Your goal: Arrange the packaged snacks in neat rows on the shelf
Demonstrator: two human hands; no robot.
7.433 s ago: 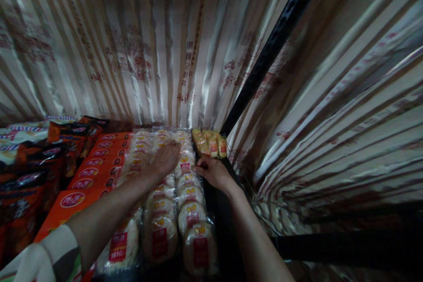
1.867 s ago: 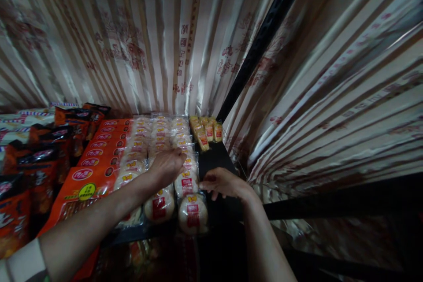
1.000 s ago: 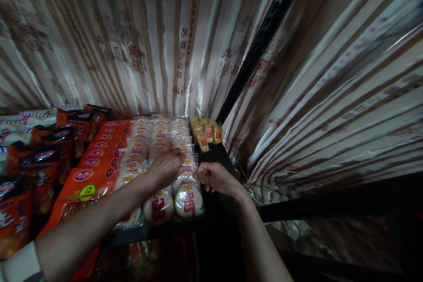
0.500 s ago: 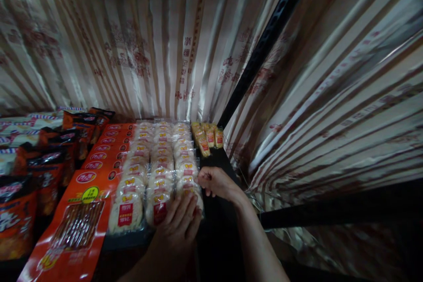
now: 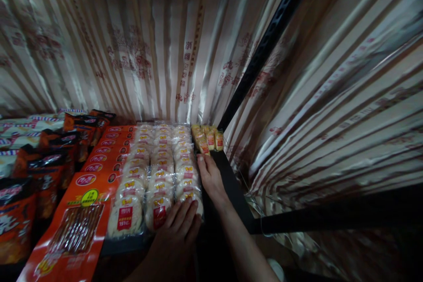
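Three columns of clear-wrapped white rice cracker packs (image 5: 126,205) with red labels lie overlapping on a black shelf (image 5: 228,176). My left hand (image 5: 178,224) rests flat over the front packs of the right-hand column, its fingers stretched out and slightly apart. Along the right edge of that same column lies my right hand (image 5: 210,176), fingers extended forward, the fingertips partly hidden against the packs. Just beyond its fingertips sits a cluster of small yellow snack packets (image 5: 210,139) with red labels.
Left of the crackers is a row of orange snack-stick packs (image 5: 79,211). Black-and-orange bags (image 5: 46,180) and white bags (image 5: 20,130) stand farther left. A black perforated post (image 5: 264,48) rises at the back corner, before a pleated, printed curtain (image 5: 165,44).
My right hand has moved forward along the column's edge toward the yellow packets, and its curled fingers have straightened. My left hand stays nearly in place on the front packs.
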